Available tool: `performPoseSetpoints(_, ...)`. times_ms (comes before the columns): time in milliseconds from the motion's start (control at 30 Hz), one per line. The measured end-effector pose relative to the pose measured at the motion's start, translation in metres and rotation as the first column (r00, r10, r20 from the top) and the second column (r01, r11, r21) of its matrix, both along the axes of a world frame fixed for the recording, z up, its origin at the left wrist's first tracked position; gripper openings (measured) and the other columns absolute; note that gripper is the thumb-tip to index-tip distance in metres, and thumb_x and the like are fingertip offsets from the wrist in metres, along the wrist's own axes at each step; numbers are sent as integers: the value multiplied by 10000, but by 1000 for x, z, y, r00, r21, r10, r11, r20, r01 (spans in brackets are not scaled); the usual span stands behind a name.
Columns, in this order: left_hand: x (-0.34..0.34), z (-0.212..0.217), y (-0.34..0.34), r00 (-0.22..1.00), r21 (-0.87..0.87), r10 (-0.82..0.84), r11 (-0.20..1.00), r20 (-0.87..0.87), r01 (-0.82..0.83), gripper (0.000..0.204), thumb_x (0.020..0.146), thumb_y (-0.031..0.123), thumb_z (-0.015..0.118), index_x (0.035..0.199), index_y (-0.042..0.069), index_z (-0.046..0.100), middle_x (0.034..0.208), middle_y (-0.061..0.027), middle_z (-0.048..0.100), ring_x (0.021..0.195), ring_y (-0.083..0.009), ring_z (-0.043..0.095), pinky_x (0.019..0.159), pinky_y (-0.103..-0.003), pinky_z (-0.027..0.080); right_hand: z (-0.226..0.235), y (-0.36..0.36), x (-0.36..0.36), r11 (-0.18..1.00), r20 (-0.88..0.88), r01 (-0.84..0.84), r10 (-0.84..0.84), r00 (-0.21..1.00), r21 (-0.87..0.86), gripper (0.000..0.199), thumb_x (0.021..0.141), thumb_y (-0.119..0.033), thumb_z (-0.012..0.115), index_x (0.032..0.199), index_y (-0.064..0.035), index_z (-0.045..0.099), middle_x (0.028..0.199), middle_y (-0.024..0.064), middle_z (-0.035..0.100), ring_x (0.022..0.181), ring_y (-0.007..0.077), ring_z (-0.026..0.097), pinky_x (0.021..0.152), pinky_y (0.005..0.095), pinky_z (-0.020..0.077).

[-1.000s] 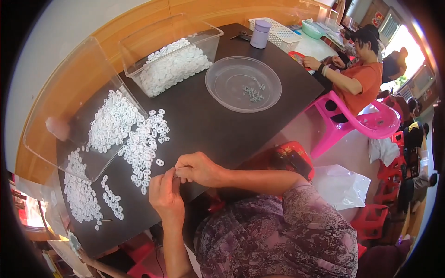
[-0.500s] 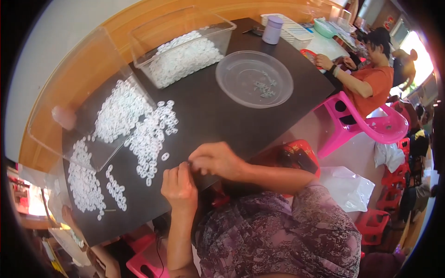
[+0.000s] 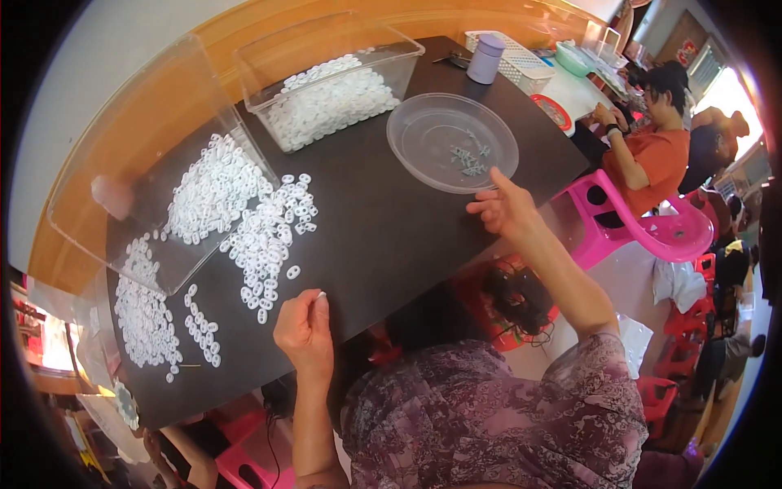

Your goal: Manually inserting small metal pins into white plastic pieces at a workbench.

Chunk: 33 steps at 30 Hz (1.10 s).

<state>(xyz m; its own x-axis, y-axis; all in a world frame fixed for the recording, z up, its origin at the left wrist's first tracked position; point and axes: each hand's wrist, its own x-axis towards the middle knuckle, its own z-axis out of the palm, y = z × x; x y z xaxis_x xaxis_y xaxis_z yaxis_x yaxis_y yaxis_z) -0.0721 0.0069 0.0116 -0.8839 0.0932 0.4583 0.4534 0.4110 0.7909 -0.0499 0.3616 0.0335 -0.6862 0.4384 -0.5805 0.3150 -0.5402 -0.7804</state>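
My left hand (image 3: 305, 332) is closed above the near part of the dark table, thumb pressed against curled fingers. A small pale spot shows at the thumb tip; I cannot tell whether it is a piece or the nail. My right hand (image 3: 510, 209) reaches toward the near right rim of a clear round plastic dish (image 3: 414, 156), fingers apart and nothing seen in them. Several tiny grey-green parts (image 3: 469, 161) lie in that dish. Left of my left hand spreads a loose pile of small white oval pieces with two holes (image 3: 265, 244).
A clear bin (image 3: 277, 134) of white pieces stands at the back. Another clear bin (image 3: 167, 285) lies tipped on its side, white pieces spilling out. A lilac bottle (image 3: 485, 61) and white basket (image 3: 521, 69) stand far right. A person in orange (image 3: 656, 159) sits beyond the pink chair (image 3: 595, 220).
My right hand has left my left hand and moved right and away, to the dish rim, its fingers spreading. My left hand stays nearly in place, still closed.
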Motion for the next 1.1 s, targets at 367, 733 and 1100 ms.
performPoseSetpoints(367, -4, -4, -2, 993, 105, -28, 994, 117, 16, 86, 833, 55, 651, 879, -18, 645, 714, -45, 569, 610, -105, 505, 560, -243, 414, 15, -14, 7, 957, 40, -147, 141, 989, 250, 243, 882, -133, 463, 900, 103, 522, 768, 264, 647, 483, 181, 549, 386, 270, 385)
performPoseSetpoints(733, -7, -4, -5, 976, 175, -26, 984, 216, -13, 97, 821, 37, 656, 895, -25, 646, 748, -60, 605, 651, -108, 543, 600, -244, 446, 30, -71, 1, 894, -87, -229, 283, 955, 386, 245, 848, -136, 497, 724, 61, 570, 704, 214, 657, 451, 153, 560, 355, 236, 397)
performPoseSetpoints(1100, -8, 1, -4, 988, 66, -34, 998, 152, 24, 89, 787, 39, 665, 871, 20, 644, 748, -98, 602, 653, -204, 563, 617, -301, 451, 22, -93, -19, 826, -108, -259, 356, 928, 502, 259, 894, -206, 521, 824, 33, 591, 709, 187, 664, 464, 124, 559, 372, 203, 396)
